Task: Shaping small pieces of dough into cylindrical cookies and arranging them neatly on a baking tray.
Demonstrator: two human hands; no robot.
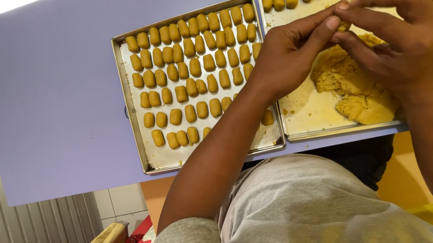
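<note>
Both hands pinching dough over the right tray.

I see left hand [290,53] and right hand [398,32] closed fingertip-to-fingertip on a small dough piece [343,26], above the dough mound [354,84].

Looks like small bakery or home kitchen: two metal baking trays [130,95] w/ shaped dough pieces [193,67] (many rows) on purple worktop [48,97], tiled wall [118,202].
</note>
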